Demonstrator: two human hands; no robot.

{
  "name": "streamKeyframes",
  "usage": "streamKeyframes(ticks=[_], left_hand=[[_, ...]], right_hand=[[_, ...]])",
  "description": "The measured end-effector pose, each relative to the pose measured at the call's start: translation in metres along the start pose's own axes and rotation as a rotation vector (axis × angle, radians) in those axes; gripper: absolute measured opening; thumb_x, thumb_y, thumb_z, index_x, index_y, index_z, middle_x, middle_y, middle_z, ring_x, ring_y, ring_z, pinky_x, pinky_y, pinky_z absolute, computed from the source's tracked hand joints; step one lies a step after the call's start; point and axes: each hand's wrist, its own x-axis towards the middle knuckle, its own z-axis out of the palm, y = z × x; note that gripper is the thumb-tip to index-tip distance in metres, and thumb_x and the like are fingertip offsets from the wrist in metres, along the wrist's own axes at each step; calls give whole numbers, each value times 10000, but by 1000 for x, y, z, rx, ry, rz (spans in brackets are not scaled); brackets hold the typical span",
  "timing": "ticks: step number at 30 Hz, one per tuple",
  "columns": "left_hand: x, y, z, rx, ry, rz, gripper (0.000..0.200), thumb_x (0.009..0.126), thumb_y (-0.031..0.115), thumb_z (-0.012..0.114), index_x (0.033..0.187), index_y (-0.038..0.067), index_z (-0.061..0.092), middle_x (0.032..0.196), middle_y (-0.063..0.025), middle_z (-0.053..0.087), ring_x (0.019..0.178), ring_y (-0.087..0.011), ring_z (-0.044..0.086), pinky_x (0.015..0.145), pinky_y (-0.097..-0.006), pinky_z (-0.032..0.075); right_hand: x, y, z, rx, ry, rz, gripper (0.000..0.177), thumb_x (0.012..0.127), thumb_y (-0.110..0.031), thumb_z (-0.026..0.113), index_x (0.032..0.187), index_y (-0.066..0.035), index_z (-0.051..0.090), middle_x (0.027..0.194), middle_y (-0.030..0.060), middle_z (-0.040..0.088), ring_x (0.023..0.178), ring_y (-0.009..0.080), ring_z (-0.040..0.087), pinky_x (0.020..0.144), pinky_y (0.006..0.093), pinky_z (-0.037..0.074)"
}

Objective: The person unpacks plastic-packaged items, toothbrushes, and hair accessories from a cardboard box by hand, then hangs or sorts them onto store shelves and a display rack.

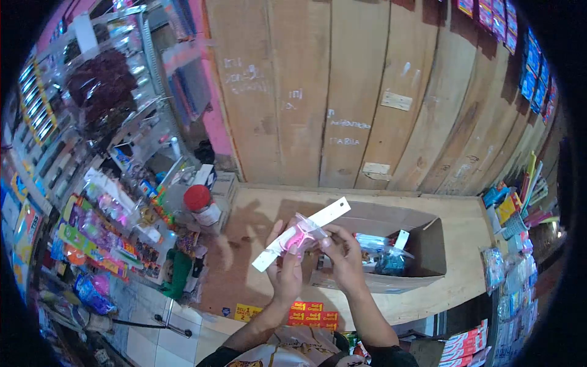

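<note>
A long white strip (330, 213) with a hole near its upper end lies slantwise across both hands, above the wooden counter. A small clear packet with a pink item (298, 238) sits against the middle of the strip. My left hand (286, 269) is closed round the strip and packet from below, its thumb on the pink item. With fingers pinched at the packet's right edge, my right hand (343, 254) holds the clear plastic. Just behind and right of my right hand stands an open cardboard box (428, 244) with packaged goods inside.
A red-lidded jar (197, 199) stands at the counter's left, beside crowded shelves of packaged goods (98, 232). Wooden planks (299, 92) form the wall behind. Hanging packets (494, 269) and a basket (515, 226) are at the right. Yellow and red stickers (312, 315) mark the front edge.
</note>
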Motion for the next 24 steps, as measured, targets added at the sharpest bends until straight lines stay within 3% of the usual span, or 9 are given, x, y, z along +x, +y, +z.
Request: streamKeyframes(ticks=[3,9,11,14,15,18,24], left_hand=[[-6,12,-6,-7,46,51,606,935,36,524,1472,1,244,1397,-197,420,1286,-260,436,1088,-379,355],[-25,36,-107,317,112,143,520,925,95,550,1391,-37,358,1350,-165,471,1219,-229,485,1056,-369,366],[-25,51,-126,492,121,128,459,929,122,545,1336,-44,413,1330,-162,491,1215,-222,485,1063,-358,351],[-13,61,-139,699,120,122,512,909,159,614,1338,-39,418,1275,-134,531,1160,-226,534,1031,-353,387],[-6,68,-131,683,104,192,493,908,113,613,1335,-35,416,1268,-123,535,1152,-215,543,1019,-340,399],[18,90,-126,705,-10,39,470,900,42,599,1325,-40,417,1276,-124,529,1172,-190,529,1006,-321,408],[61,104,-166,864,194,111,421,900,3,563,1306,-6,450,1139,-144,633,1061,-199,610,902,-318,473]], right_hand=[[12,13,29,-43,-3,-22,212,909,-132,650,1072,0,621,923,18,644,813,83,585,718,253,487],[50,35,66,-242,-217,-50,141,922,-151,628,952,-13,636,795,-6,620,715,54,548,635,234,439],[65,55,80,-306,-249,-125,149,931,-152,612,878,-13,621,716,-13,573,649,41,507,580,232,407],[83,71,109,-247,-408,-47,146,933,-146,608,867,-16,618,685,-20,559,623,40,498,553,225,394],[86,76,124,-255,-450,-133,139,939,-144,602,871,-24,620,669,-31,556,608,39,497,537,218,385],[94,85,158,-265,-605,20,130,938,-146,603,889,-29,630,679,-31,569,606,41,510,536,222,395],[114,80,225,-165,-572,-7,135,922,-184,627,897,-52,637,703,-30,567,600,36,494,514,203,374]])
